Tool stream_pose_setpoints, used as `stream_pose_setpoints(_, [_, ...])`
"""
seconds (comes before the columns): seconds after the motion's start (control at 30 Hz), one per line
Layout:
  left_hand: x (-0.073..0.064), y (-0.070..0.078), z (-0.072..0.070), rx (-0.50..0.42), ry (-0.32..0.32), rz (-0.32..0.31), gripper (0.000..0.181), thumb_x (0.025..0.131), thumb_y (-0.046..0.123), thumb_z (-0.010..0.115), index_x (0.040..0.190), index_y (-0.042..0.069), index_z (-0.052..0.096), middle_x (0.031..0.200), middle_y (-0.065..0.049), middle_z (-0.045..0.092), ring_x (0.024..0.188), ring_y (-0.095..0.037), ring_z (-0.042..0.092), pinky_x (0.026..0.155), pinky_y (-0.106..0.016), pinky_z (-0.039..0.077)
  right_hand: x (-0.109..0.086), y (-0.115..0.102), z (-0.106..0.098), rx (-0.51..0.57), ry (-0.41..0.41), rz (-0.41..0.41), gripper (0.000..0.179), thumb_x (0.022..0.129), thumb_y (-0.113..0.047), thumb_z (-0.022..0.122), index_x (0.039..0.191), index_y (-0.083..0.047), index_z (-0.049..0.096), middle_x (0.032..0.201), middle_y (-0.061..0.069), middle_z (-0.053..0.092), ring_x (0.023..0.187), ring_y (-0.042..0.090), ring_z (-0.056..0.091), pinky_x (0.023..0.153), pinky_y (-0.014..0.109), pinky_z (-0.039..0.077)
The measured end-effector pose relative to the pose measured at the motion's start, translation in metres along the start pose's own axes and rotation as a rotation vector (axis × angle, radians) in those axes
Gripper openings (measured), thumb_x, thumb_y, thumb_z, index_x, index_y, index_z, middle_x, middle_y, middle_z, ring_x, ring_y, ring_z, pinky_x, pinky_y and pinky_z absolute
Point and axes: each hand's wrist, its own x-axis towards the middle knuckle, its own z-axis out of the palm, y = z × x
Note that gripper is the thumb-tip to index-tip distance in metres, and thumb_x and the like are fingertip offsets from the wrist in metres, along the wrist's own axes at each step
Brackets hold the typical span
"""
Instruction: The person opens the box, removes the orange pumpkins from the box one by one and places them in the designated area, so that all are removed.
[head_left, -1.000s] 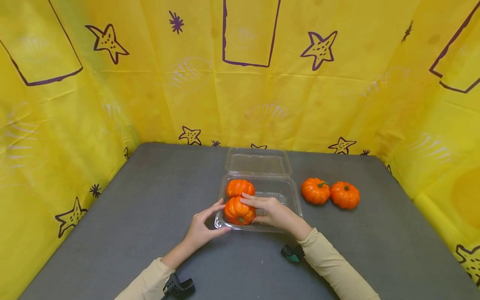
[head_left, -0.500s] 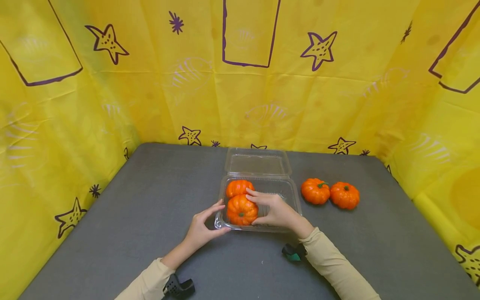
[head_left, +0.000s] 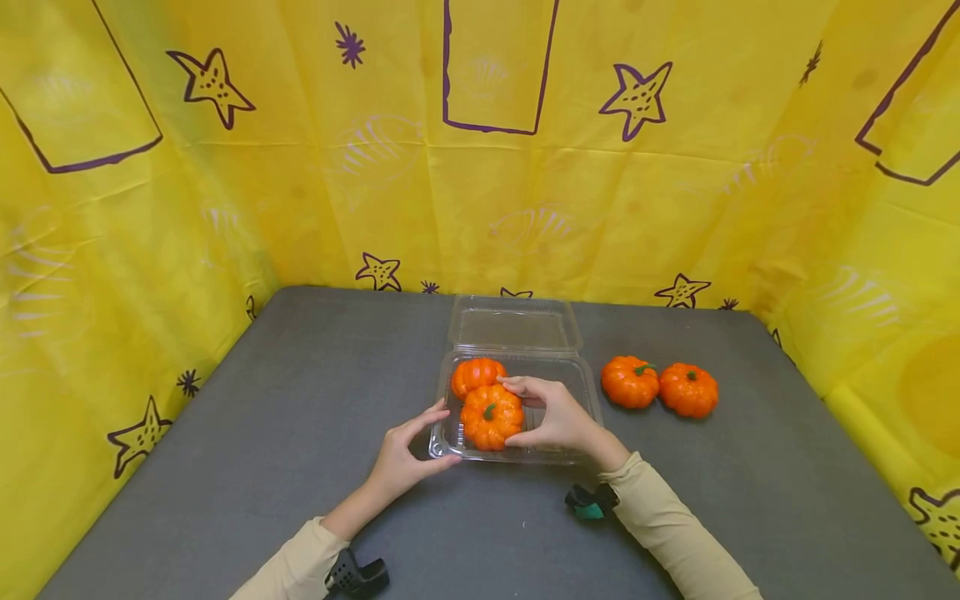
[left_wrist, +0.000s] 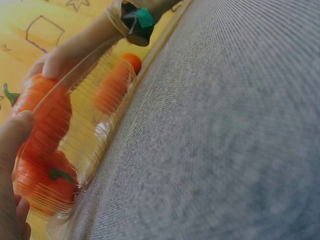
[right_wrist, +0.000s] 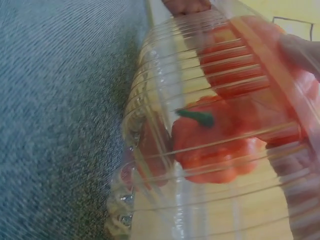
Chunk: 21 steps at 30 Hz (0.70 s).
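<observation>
A clear plastic clamshell container (head_left: 592,404) lies with its lid (head_left: 515,323) folded back. My right hand (head_left: 558,417) grips a small orange pumpkin (head_left: 491,417) in the container's front left, thumb at the near side and fingers at the far side. Its green stem points up. Behind it, against it in the head view, sits a second pumpkin (head_left: 475,375), whose stem shows through the plastic in the right wrist view. My left hand (head_left: 405,460) holds the container's front left corner, thumb along the front rim and fingers at the left side.
Two more orange pumpkins (head_left: 630,382) stand side by side on the grey table (head_left: 337,358), to the right of the container. A yellow cloth (head_left: 300,192) with drawn starfish walls in the table at the back and both sides.
My right hand has shifted the front pumpkin slightly right and tipped it, so its stem turned from the near side to the top. My left hand has stayed at the container's corner.
</observation>
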Motion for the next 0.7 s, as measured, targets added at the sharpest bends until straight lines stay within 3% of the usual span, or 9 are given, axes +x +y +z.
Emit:
stream_pose_setpoints(0.4, [0.0001,-0.0003,0.0006,0.006,0.010,0.010,0.057,0.053,-0.003,0.082,0.103,-0.011,0.058,0.111,-0.029,0.054,0.101,-0.041,0.052,0.093,-0.022,0.035,0.0015,-0.0005,-0.0048,0.113,0.003,0.096,0.073,0.060,0.010,0.077,0.123,0.016,0.039,0.120,0.031,0.044,0.107,0.040,0.046,0.080,0.044,0.046])
stream_pose_setpoints(0.7, [-0.0002,0.0001,0.0004,0.010,0.012,0.005,0.056,0.053,-0.003,0.083,0.103,-0.011,0.058,0.111,-0.029,0.054,0.100,-0.041,0.053,0.092,-0.020,0.034,0.0011,-0.0019,-0.0088,0.170,-0.019,0.130,0.067,0.061,0.011,0.076,0.120,0.014,0.044,0.119,0.026,0.047,0.108,0.038,0.048,0.080,0.043,0.045])
